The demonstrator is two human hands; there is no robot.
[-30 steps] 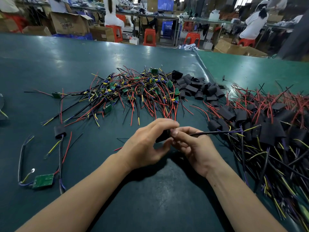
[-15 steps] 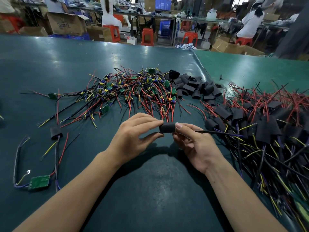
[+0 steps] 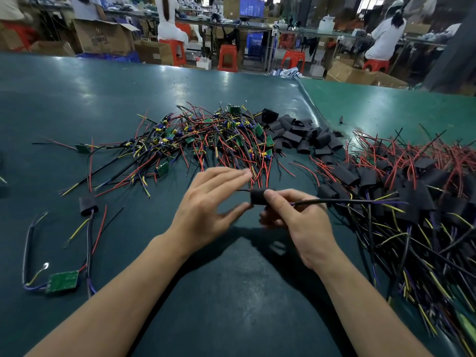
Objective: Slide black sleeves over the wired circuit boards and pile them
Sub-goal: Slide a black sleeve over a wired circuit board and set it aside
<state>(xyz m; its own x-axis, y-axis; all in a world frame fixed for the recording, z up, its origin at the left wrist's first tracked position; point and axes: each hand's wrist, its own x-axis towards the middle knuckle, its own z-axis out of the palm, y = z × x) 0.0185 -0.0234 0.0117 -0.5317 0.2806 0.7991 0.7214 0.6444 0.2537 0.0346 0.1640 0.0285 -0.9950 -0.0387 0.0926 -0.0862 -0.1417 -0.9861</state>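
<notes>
My right hand [image 3: 296, 220] pinches a sleeved board [image 3: 257, 197], a short black sleeve with its black cable running off to the right. My left hand [image 3: 208, 210] is just left of it, fingers spread, its thumb near the sleeve's left end and holding nothing. A heap of bare wired circuit boards [image 3: 206, 140] with red, black and yellow leads lies behind my hands. Loose black sleeves [image 3: 301, 135] are heaped to its right. A large pile of sleeved boards [image 3: 401, 191] fills the right side of the green table [image 3: 77, 104].
At the left lie a bare green board [image 3: 63, 280] with its wires and a single sleeved one [image 3: 88, 205]. A second green table [image 3: 386, 109] adjoins at the right. Beyond the far edge are cardboard boxes, red stools and seated people.
My left hand has let go of the sleeve and spread its fingers. My right hand keeps the sleeved board and has lifted it slightly, cable pointing right.
</notes>
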